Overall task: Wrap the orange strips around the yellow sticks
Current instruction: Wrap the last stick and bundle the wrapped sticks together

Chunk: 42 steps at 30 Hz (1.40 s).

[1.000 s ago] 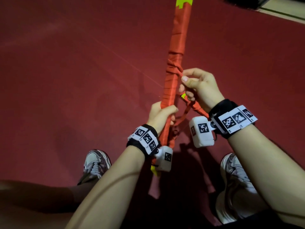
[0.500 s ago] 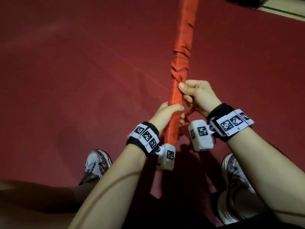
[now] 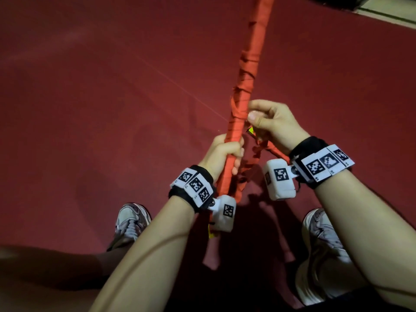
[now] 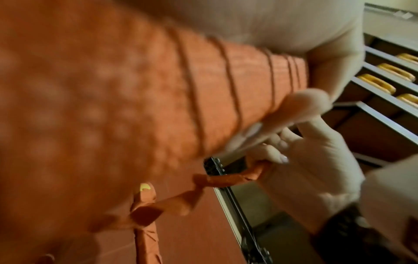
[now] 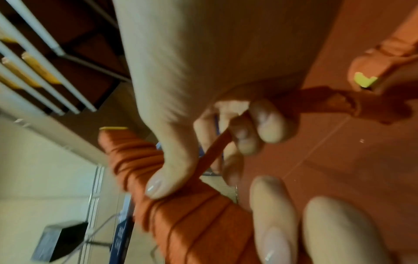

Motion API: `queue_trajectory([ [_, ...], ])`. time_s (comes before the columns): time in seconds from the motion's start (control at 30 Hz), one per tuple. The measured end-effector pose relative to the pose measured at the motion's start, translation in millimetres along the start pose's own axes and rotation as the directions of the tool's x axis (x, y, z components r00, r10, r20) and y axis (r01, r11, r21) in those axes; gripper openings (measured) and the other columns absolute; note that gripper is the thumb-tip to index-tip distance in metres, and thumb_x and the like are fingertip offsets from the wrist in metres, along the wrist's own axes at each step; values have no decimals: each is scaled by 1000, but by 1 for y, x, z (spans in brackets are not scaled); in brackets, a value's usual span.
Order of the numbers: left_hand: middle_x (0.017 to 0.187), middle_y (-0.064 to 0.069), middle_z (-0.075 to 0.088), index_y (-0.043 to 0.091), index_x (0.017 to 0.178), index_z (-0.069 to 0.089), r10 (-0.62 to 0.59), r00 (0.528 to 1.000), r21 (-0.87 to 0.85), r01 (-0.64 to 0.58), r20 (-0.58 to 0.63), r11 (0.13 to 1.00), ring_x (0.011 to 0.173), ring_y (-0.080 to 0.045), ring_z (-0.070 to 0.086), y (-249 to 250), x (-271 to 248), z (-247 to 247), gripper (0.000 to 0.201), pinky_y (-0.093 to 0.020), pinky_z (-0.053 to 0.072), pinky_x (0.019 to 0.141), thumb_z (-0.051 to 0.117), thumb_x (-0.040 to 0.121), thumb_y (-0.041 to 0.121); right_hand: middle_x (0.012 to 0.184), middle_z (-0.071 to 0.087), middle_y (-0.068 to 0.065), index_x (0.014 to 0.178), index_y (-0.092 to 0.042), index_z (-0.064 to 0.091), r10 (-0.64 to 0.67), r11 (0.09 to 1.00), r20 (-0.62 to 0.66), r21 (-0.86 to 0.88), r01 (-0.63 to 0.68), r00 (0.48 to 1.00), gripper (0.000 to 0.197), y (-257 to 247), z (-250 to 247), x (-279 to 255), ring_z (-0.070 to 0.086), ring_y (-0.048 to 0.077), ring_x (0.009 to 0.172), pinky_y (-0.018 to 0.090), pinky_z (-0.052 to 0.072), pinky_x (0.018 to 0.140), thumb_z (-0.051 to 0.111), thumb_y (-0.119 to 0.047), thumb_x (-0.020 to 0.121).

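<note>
A long yellow stick, wrapped almost wholly in orange strip, slants from bottom centre up out of the head view; a bit of its yellow lower end shows. My left hand grips the stick low down. My right hand holds the loose orange strip in its curled fingers, and its thumb presses on the wrapping. The strip's free part runs to a second wrapped stick with a yellow tip, which the right wrist view shows as a yellow tip too.
Dark red floor lies all round. My two shoes stand below the hands. A metal rack with yellow pieces stands to one side. A black box with a cable sits on the pale floor beyond.
The stick has slid up through my hands, and its yellow top end has left the frame. My right hand dipped and rose again beside the stick, still holding the strip.
</note>
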<state>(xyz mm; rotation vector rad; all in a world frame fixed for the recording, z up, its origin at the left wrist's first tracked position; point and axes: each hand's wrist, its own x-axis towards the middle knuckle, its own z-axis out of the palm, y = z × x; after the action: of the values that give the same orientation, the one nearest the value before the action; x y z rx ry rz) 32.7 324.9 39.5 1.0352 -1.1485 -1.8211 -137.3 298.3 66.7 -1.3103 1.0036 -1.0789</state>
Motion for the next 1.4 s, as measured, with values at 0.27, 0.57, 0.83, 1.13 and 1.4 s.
queue_trajectory([
  [0.27,61,-8,46,7,87,51,-125,986,-106,137,107,985,47,-18,41,-3,6,6,36,-28,38,50,63,54,13,52,55,9,82,5,63,67,987,80,-149,-55,995,42,-5,7,-5,44,7,41,17,33,40,65,-36,93],
  [0.57,63,1,67,18,76,66,113,895,259,3,-431,966,58,-20,61,-20,13,8,16,-35,52,61,73,63,23,71,66,7,71,-8,71,-131,731,-162,-683,-15,978,36,-5,19,2,56,22,61,35,42,62,72,-38,91],
  [0.83,50,-5,39,9,71,42,17,999,-149,-21,-33,989,42,-17,37,-6,-1,6,18,-23,34,42,47,56,1,63,62,-8,104,-7,71,35,994,19,-102,-33,999,27,-4,9,-3,38,8,49,22,31,46,73,-28,87],
  [1.13,57,-6,51,10,75,59,-49,998,-28,47,-51,998,51,-18,49,-3,3,18,9,-28,45,52,60,78,1,49,48,-10,75,-10,56,20,1000,-106,-18,-22,994,22,-3,11,-1,38,3,39,16,29,38,73,-15,89],
  [1.4,52,-1,57,11,72,62,112,909,158,-52,-401,986,44,-16,49,-14,11,16,20,-25,44,48,78,82,5,54,62,-10,80,-8,63,-100,978,-246,-205,49,964,15,-1,12,4,49,-2,43,12,37,47,75,-6,88],
])
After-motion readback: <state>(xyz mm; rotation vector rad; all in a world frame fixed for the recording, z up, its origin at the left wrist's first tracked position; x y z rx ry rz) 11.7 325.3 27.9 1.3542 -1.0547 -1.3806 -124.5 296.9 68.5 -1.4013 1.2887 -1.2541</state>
